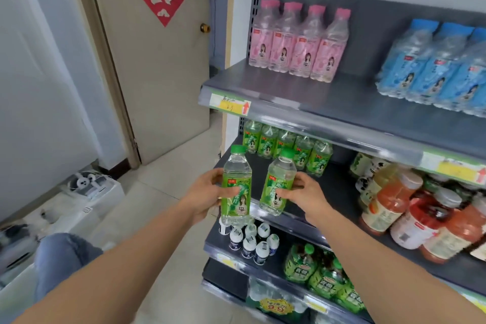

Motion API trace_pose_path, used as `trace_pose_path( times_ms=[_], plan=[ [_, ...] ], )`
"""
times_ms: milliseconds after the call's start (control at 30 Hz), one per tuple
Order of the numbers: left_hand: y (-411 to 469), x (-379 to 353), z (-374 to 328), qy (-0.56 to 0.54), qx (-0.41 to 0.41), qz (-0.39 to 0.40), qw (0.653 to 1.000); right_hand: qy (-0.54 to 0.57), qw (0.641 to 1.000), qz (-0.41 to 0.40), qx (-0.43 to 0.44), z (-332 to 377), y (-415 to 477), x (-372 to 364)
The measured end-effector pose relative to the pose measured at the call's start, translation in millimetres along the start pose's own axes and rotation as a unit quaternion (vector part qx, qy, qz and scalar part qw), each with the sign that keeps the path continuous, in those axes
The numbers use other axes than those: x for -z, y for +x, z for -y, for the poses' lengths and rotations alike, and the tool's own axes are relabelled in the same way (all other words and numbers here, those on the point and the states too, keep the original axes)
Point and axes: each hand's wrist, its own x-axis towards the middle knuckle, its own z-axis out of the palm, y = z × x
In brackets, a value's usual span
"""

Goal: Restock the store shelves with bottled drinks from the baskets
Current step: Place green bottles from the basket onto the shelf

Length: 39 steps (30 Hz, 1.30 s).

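My left hand (207, 196) grips a clear bottle with a green cap and green lime-soda label (236, 187), held upright in front of the second shelf's left end. My right hand (305, 192) grips a second green lime-soda bottle (277, 181), tilted slightly right, just above the front lip of that shelf (331, 184). Behind them a row of several matching green bottles (286, 146) stands at the back of the same shelf. No basket is in view.
The top shelf (328, 97) carries pink-labelled bottles (297, 42) and blue-labelled bottles (434, 66). Orange and red juice bottles (410, 210) fill the second shelf's right side. Small white bottles (252, 241) and green tea bottles (323, 273) sit lower. A door (157, 60) stands left.
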Motion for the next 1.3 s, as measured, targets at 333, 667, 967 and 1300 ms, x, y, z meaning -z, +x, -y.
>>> trace_pose_path(
  times_ms=[333,667,967,1300],
  plan=[
    [91,66,-9,0.013,0.028,0.030,0.999,-0.040,0.998,-0.043,0.004,20,113,-83],
    [127,82,5,-0.003,0.044,0.033,0.998,-0.063,0.996,-0.063,0.020,4,170,-114],
    [140,78,7,-0.007,0.027,0.038,0.999,-0.134,0.986,-0.085,0.053,2,194,-115],
    [159,41,8,0.004,-0.001,0.030,1.000,0.135,0.989,0.034,0.048,29,133,-96]
  ],
)
